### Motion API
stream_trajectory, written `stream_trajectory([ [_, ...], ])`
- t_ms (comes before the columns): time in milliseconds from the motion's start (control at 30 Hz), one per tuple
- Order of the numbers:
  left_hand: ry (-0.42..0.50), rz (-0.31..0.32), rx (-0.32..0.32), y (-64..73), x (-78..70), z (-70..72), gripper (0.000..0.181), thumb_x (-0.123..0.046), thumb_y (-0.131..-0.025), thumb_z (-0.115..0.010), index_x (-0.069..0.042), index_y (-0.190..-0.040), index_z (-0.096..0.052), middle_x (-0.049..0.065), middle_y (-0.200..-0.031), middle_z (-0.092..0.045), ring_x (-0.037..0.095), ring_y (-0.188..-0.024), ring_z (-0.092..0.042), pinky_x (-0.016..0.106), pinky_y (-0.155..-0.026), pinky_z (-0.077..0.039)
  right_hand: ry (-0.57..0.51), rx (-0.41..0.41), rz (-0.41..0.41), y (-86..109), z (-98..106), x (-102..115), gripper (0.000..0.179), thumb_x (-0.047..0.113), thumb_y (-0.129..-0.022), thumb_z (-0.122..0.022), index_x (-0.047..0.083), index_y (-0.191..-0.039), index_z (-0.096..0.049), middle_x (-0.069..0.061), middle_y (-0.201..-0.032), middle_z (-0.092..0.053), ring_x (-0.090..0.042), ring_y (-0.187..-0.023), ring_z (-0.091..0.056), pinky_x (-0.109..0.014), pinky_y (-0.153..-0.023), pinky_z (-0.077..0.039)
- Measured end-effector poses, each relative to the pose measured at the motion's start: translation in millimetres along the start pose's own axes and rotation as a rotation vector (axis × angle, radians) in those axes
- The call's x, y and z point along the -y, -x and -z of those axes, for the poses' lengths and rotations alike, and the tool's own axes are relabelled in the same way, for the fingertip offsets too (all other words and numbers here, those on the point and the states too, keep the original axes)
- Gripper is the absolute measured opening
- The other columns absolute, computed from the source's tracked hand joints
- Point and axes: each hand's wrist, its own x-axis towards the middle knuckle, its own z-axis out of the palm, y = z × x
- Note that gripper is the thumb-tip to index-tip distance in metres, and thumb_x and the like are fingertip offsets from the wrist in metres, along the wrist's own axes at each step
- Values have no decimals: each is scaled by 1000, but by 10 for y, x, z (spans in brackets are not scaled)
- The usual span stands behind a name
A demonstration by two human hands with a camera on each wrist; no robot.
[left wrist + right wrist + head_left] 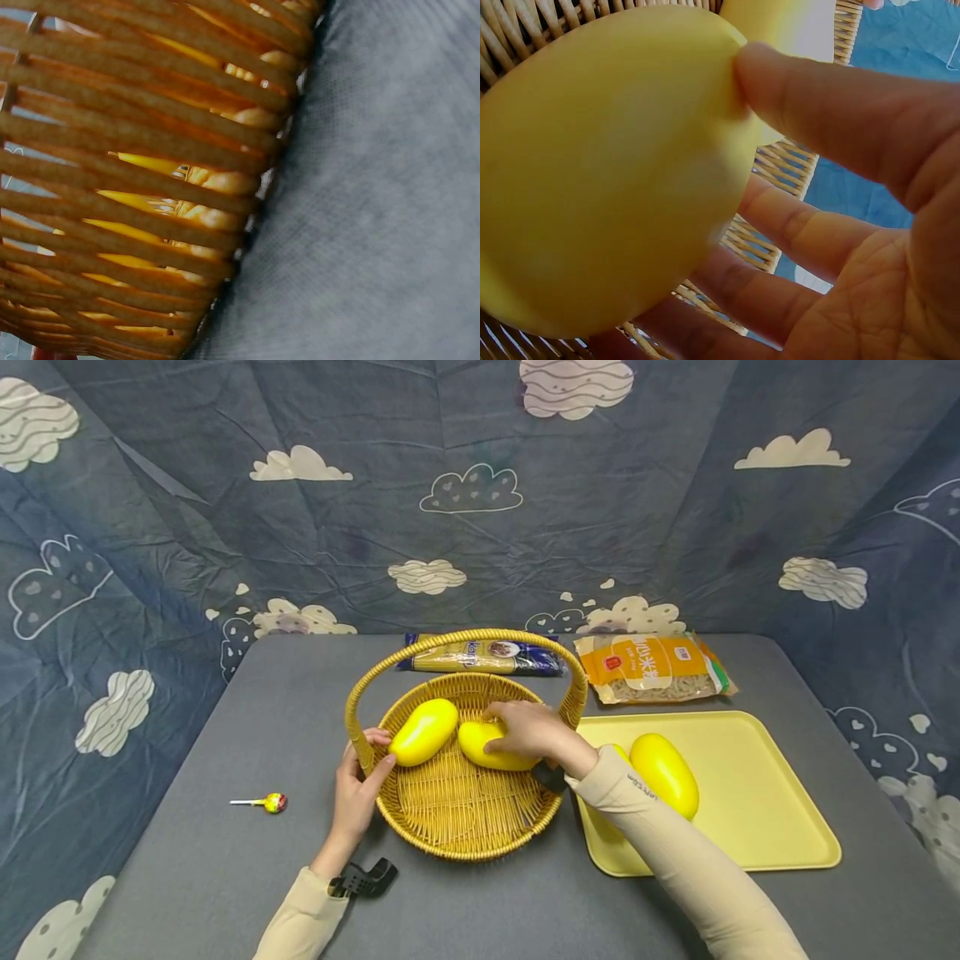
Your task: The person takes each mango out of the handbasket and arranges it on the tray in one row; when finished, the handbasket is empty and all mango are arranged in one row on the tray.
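A round wicker basket (468, 853) with a tall hooped handle stands mid-table. My left hand (358, 787) holds its left side where the handle meets the rim, thumb over the edge. The left wrist view is mostly the basket's woven side (135, 127), with yellow glimpsed through the gaps. Inside, a yellow mango (425, 732) leans against the left wall. My right hand (528, 729) reaches over the right rim and grips a second mango (474, 745) inside. In the right wrist view, thumb and fingers lie around this mango (615, 172).
On the right lies a pale yellow tray (765, 810) with a mango (665, 774); another yellow piece beside it is mostly hidden by my right sleeve. Behind are a blue-and-gold packet (480, 657) and an orange bag (648, 667). A lollipop (270, 802) lies left.
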Motion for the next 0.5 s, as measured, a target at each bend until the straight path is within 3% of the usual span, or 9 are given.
stream_trajectory([
  [500, 11, 0, 1, -3, 6, 0, 18, 17, -85, -55, 17, -103, -53, 33, -112, -49, 22, -111, -48, 26, -97, -35, 50, 3, -25, 26, 17, 13, 59, 42, -78, -76, 17, -128, -58, -11, -122, -61, -31, -107, -56, -49, -79, -42],
])
